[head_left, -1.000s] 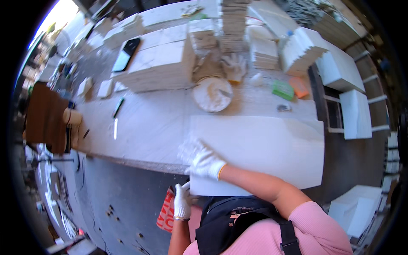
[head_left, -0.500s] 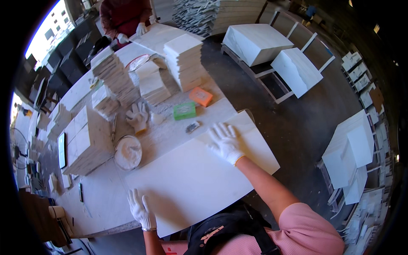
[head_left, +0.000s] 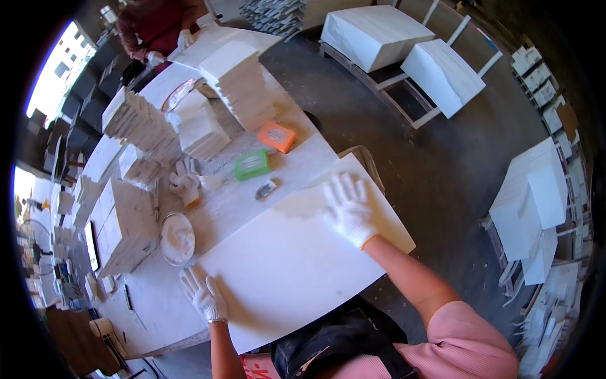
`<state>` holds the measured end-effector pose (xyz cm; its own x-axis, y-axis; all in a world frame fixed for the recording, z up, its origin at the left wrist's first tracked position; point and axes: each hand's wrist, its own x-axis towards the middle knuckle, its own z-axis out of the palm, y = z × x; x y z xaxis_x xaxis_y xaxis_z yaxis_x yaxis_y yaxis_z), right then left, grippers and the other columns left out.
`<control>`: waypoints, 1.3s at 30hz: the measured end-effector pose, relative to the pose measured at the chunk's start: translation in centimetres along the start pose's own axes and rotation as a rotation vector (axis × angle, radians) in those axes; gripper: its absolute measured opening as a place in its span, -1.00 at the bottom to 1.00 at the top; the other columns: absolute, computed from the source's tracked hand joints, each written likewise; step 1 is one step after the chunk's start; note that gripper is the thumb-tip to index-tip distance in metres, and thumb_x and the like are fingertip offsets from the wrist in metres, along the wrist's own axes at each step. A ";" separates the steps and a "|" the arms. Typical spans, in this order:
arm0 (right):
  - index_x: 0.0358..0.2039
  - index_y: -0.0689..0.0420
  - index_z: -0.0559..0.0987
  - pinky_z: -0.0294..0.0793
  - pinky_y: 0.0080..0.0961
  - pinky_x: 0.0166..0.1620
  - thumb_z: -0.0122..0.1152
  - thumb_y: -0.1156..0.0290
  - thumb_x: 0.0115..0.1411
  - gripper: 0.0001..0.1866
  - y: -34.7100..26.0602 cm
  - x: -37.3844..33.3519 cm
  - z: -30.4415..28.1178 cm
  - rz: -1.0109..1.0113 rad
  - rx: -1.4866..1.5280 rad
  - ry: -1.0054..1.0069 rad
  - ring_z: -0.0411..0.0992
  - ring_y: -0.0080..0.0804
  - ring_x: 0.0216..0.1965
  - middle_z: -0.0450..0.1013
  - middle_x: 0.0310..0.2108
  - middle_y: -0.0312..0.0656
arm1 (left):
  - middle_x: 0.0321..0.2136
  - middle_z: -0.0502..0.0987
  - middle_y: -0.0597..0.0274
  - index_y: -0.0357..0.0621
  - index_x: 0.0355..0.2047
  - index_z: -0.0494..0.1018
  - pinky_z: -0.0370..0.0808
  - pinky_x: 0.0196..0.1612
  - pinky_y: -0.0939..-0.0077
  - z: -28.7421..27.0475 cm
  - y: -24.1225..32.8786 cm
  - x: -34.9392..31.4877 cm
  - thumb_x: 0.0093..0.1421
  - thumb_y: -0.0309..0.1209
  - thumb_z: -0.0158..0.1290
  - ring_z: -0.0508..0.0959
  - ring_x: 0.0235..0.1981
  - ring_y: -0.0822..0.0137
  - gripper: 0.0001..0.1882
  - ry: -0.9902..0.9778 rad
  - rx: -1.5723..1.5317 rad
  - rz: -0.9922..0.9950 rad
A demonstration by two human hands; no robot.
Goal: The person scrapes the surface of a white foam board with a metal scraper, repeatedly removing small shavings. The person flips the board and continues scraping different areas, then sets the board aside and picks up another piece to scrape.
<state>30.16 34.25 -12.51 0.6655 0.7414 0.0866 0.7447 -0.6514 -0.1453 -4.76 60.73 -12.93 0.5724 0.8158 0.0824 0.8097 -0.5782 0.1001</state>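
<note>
A large white stone slab (head_left: 284, 278) lies flat on the near side of the worktable, its right end reaching the table edge. My right hand (head_left: 349, 210), in a white knit glove with a yellow cuff, rests flat on the slab's right part with fingers spread. My left hand (head_left: 205, 297), gloved too, lies at the slab's left edge with fingers apart. Neither hand holds anything. Beyond the slab are a small dark-and-pale piece (head_left: 265, 190), a green box (head_left: 252, 164) and an orange box (head_left: 276, 136). Left of them lies a spare white glove (head_left: 185, 182).
A round bowl of white paste (head_left: 177, 238) stands beyond my left hand. Stacks of stone tiles (head_left: 238, 88) and a tile block (head_left: 126, 224) with a phone (head_left: 92, 246) crowd the table. A gloved co-worker (head_left: 154, 31) handles a slab at the far end. Pallets of slabs (head_left: 372, 38) stand right.
My right hand has slid slightly right and nearer across the slab, staying flat. The left hand stays by the slab's left edge. The whole view has shifted a little.
</note>
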 end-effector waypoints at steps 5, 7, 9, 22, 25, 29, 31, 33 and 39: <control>0.38 0.12 0.20 -0.32 0.05 0.44 0.00 -0.08 0.28 -0.22 -11.7 -2.9 2.6 -0.330 0.368 -0.192 -0.17 0.07 0.47 -0.02 0.44 0.03 | 0.42 -0.01 -0.10 -0.11 0.42 0.05 -0.11 0.44 0.12 0.2 0.2 0.1 0.43 -0.13 -0.21 -0.06 0.45 -0.05 -0.37 0.008 -0.046 -0.009; 0.40 0.09 0.14 -0.34 -0.03 0.46 0.00 -0.11 0.27 -0.19 -15.7 -5.3 1.9 -0.476 0.458 -0.305 -0.21 -0.02 0.48 -0.07 0.46 0.00 | 0.43 -0.02 -0.08 -0.09 0.42 0.03 -0.14 0.45 0.14 0.4 -0.3 0.1 0.44 -0.08 -0.27 -0.08 0.46 -0.03 -0.37 -0.008 -0.023 -0.024; 0.42 0.07 0.09 -0.35 -0.06 0.47 -0.01 -0.10 0.28 -0.18 -17.9 -7.2 0.8 -0.621 0.417 -0.416 -0.24 -0.07 0.49 -0.10 0.47 -0.03 | 0.43 -0.03 -0.07 -0.10 0.42 0.04 -0.16 0.45 0.15 0.6 -0.6 0.3 0.44 -0.06 -0.29 -0.09 0.46 -0.02 -0.36 -0.026 -0.032 -0.005; 0.34 0.01 0.28 -0.16 0.03 0.42 -0.05 -0.15 0.30 -0.28 2.5 -1.5 -0.5 -0.078 0.097 0.094 -0.05 -0.03 0.44 0.09 0.40 -0.05 | 0.44 -0.03 0.00 -0.13 0.42 0.04 -0.17 0.45 0.18 0.5 -0.3 0.0 0.45 -0.08 -0.31 -0.11 0.47 0.03 -0.37 -0.023 -0.059 0.001; 0.35 0.02 0.25 -0.11 -0.01 0.41 -0.06 -0.13 0.31 -0.28 4.9 -1.1 -2.0 0.045 0.023 0.103 -0.03 -0.05 0.44 0.09 0.40 -0.04 | 0.44 -0.03 0.01 -0.11 0.42 0.03 -0.17 0.45 0.17 0.1 0.0 -0.1 0.45 -0.06 -0.31 -0.11 0.47 0.02 -0.36 -0.048 -0.006 -0.049; 0.35 0.10 0.24 -0.02 0.01 0.38 -0.05 -0.12 0.32 -0.27 4.8 -5.9 -2.5 0.182 -0.076 0.115 0.05 0.01 0.40 0.09 0.40 -0.01 | 0.44 -0.03 0.01 -0.07 0.43 0.01 -0.18 0.46 0.15 0.7 -1.1 -0.2 0.44 -0.02 -0.32 -0.10 0.47 0.01 -0.34 -0.028 -0.002 -0.065; 0.35 0.10 0.24 -0.01 0.03 0.37 -0.04 -0.13 0.31 -0.26 4.9 -9.4 -2.0 0.266 -0.135 0.122 0.05 0.04 0.40 0.10 0.39 0.01 | 0.44 -0.03 0.01 -0.05 0.43 0.00 -0.17 0.45 0.14 1.3 -1.6 -0.1 0.43 0.02 -0.33 -0.09 0.46 0.00 -0.32 -0.014 -0.012 -0.032; 0.34 0.09 0.26 -0.02 0.06 0.37 -0.04 -0.13 0.30 -0.26 4.2 -12.7 -1.4 0.318 -0.196 0.131 0.05 0.03 0.40 0.11 0.39 0.02 | 0.44 -0.03 0.00 -0.05 0.43 0.00 -0.17 0.45 0.14 1.6 -1.3 0.3 0.43 0.04 -0.33 -0.09 0.46 -0.01 -0.31 -0.010 0.004 -0.002; 0.30 0.10 0.31 -0.06 0.15 0.36 0.01 -0.10 0.26 -0.28 -8.4 -15.8 -2.7 0.135 -0.100 0.035 0.04 0.07 0.40 0.15 0.36 0.05 | 0.44 -0.03 -0.03 -0.09 0.43 -0.01 -0.17 0.45 0.14 1.8 -1.6 0.4 0.41 0.08 -0.33 -0.07 0.46 -0.03 -0.27 -0.019 0.027 -0.016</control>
<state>13.49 27.59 -9.99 0.7598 0.6413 0.1073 0.6487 -0.7587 -0.0594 -5.63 62.03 -14.87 0.5619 0.8249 0.0617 0.8216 -0.5652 0.0742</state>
